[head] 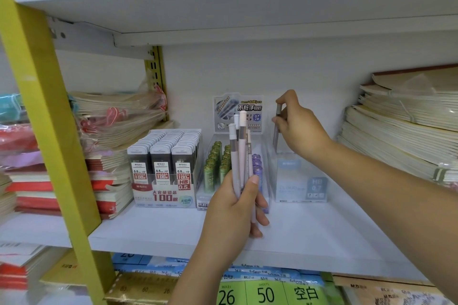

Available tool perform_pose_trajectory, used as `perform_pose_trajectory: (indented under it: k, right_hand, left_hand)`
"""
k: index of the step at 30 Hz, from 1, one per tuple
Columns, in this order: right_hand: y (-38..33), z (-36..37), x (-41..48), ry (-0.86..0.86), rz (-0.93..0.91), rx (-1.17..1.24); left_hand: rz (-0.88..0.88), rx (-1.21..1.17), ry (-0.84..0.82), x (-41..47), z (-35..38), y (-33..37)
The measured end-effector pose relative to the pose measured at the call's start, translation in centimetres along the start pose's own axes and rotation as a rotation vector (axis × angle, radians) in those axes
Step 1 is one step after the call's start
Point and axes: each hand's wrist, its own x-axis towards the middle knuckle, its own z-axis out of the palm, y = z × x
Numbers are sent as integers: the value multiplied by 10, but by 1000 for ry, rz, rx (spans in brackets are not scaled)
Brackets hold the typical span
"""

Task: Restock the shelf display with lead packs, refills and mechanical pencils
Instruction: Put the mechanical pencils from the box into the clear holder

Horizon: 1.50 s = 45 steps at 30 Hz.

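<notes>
While the light-looking, likely slick pencils (239,151) are gripped low by the left hand (233,208), a grey pencil (277,131) is pinched high by the right hand (301,131).

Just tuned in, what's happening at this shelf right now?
A person is restocking. The left hand grips a bundle of pale pencils upright before the shelf, while the right hand pinches one grey pencil, tip down, at the clear display box on the right. That box looks mostly unfilled; the lead pack box and tube refills beside it are well stocked.
</notes>
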Motion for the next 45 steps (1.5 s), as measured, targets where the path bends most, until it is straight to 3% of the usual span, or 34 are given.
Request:
perform_pose_trajectory:
  k: [4,9,14,19,20,23,25,31,37,42,45]
  right_hand:
    - [2,0,0,-10,13,2]
    - [5,2,1,-171,111,-34]
    - [-1,-6,5,-220,210,14]
    - [-12,-38,-24,140,88,-116]
    - [-11,-42,-39,101,124,-148]
    - [-6,-42,-91,-258,307,-220]
    - [-2,-38,-114,-370,326,-204]
    - [-9,-38,-133,-116,234,-46]
    - [-28,-50,-153,-80,205,-84]
    - [-37,-67,-148,-173,273,18]
    - [-52,-80,-137,-27,185,40]
  left_hand:
    - [-2,9,4,0,0,0]
    - [-7,8,5,0,0,0]
    - [-12,-10,-3,-1,-2,0]
    - [-30,-62,10,0,-4,2]
    - [-34,-73,13,-1,-4,3]
    - [-41,-79,11,-3,-5,5]
    - [-44,-88,19,-6,-4,7]
    - [-48,-124,35,-11,-6,13]
    - [-44,-88,10,-14,-11,17]
    - [-80,-196,-55,-24,-9,25]
    - [-74,-227,-143,-27,-5,34]
